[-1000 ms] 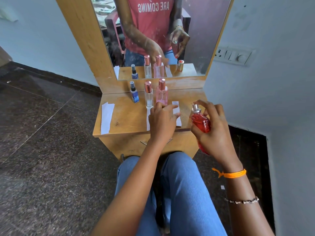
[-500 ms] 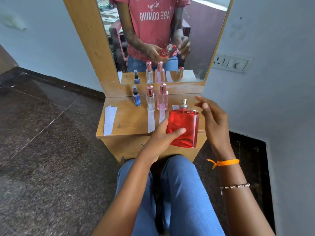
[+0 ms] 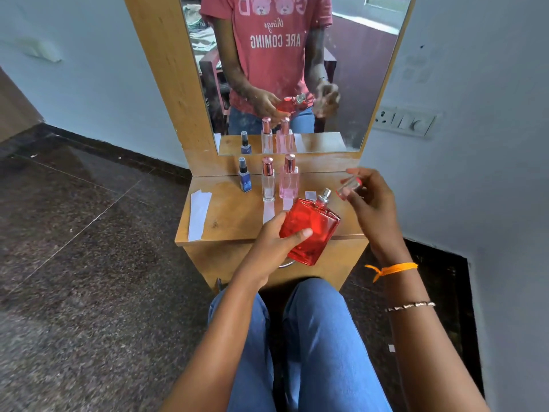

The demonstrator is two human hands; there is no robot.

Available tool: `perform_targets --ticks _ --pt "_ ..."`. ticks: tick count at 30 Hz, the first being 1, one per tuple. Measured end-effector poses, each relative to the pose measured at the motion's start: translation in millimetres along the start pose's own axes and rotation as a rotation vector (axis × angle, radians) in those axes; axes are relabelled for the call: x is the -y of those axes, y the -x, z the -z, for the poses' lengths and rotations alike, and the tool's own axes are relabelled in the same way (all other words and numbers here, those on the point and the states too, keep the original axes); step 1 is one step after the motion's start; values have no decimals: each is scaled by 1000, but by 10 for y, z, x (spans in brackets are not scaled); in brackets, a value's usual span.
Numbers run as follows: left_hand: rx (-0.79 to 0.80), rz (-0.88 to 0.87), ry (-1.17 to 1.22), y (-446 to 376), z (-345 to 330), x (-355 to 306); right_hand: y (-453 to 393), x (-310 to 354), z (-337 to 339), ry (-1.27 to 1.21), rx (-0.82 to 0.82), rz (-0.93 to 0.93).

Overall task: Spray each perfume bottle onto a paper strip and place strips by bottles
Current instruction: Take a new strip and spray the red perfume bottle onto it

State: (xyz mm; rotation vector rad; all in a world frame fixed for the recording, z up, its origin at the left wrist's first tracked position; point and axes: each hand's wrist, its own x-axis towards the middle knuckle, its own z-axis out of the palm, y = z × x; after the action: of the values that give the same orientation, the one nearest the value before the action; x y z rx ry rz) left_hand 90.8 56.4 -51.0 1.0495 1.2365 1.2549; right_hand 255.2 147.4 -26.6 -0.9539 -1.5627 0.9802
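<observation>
My left hand (image 3: 274, 243) grips a flat red perfume bottle (image 3: 312, 230), tilted right above the table's front edge, its silver nozzle bare. My right hand (image 3: 368, 200) pinches the bottle's clear cap (image 3: 349, 187) just right of the nozzle. At the back of the wooden table (image 3: 228, 215) stand a small blue bottle (image 3: 244, 179), a clear bottle (image 3: 268, 182) and a pink bottle (image 3: 288, 179). A paper strip (image 3: 268, 212) lies before the clear bottle, another strip (image 3: 287, 202) before the pink one. A third strip (image 3: 310, 195) shows behind the red bottle.
A pile of spare paper strips (image 3: 199, 214) lies at the table's left edge. A mirror (image 3: 297, 69) rises behind the bottles. A white wall with a switch plate (image 3: 405, 121) is close on the right. My knees in blue jeans (image 3: 297, 337) sit below the table.
The red bottle passed from my right hand into my left and tilted right. My right hand has come off the bottle and now holds its clear cap beside the nozzle.
</observation>
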Motion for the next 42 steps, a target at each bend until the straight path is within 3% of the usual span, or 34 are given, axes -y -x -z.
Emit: perform_targets --ticks 3,6,13,22,28,31,33,35,37,39,42 --pt "7 3 -8 -2 -10 -2 -13 213 56 -207 156 39" --pt "23 7 -8 8 -19 -11 -9 311 56 -100 318 31" --pt "75 -2 -8 50 25 -7 20 345 161 -124 435 -81" --pt "54 -70 22 98 -103 -10 -2 560 132 -66 368 -83" --pt "-142 -203 -275 125 -246 -32 97 554 -26 155 140 -129" --pt "-61 -152 -165 130 -198 -49 36 661 12 327 166 -63" --pt "94 -41 34 144 -131 -98 -41 731 124 205 321 -51" --pt "207 48 229 156 -105 -141 -53 751 196 -136 523 -38" --pt "271 65 369 152 -137 -147 -21 711 172 -455 613 -97" --pt "247 53 359 153 -188 -140 6 637 126 -536 578 -137" --pt "52 -22 181 151 -214 -145 -18 579 99 -409 428 -171"
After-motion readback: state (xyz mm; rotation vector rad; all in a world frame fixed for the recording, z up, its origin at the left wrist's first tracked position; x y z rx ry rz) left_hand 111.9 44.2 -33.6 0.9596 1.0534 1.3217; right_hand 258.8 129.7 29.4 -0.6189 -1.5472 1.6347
